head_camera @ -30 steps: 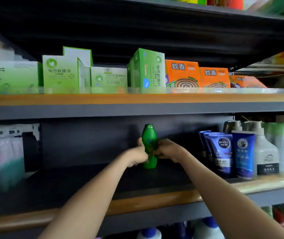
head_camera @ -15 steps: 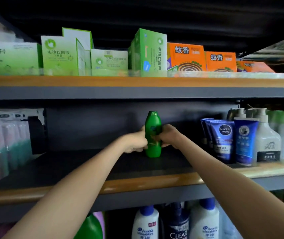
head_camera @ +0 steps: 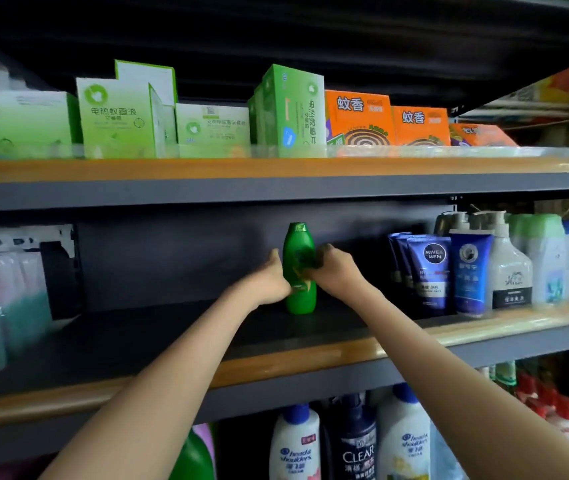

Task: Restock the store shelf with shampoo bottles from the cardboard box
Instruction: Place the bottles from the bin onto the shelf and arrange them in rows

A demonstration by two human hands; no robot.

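1. On the middle shelf point(head_camera: 172, 337), a dark board with an orange front lip, a wide bare stretch runs between the hanging packets point(head_camera: 2, 292) on the left and the toiletries on the right. I judge this gap is the one to fill, which is why I am working here.
2. The Nivea Men tubes point(head_camera: 430, 271) and the white pump bottle point(head_camera: 509, 268) stand in a row on the right, well apart from my hands. That leaves me room to set things down without knocking them.
3. The green shampoo bottle point(head_camera: 299, 244) stands upright with its cap on top and its base on the board, deep in and near the back panel. I take it that it goes this far back so later bottles can line up in front. The cardboard box is out of view.
4. My left hand point(head_camera: 271, 278) grips the bottle's lower left side and my right hand point(head_camera: 333, 271) grips its right side at mid-height, both arms stretched over the lip. I use two hands because the reach is long and a tall, narrow bottle tips easily.
5. The bottle sits between my two hands. My right fingers point(head_camera: 321, 252) curl across the label, and my left thumb point(head_camera: 276, 256) points up along the left edge. The other left fingers are hidden, so I cannot tell how far round they wrap.
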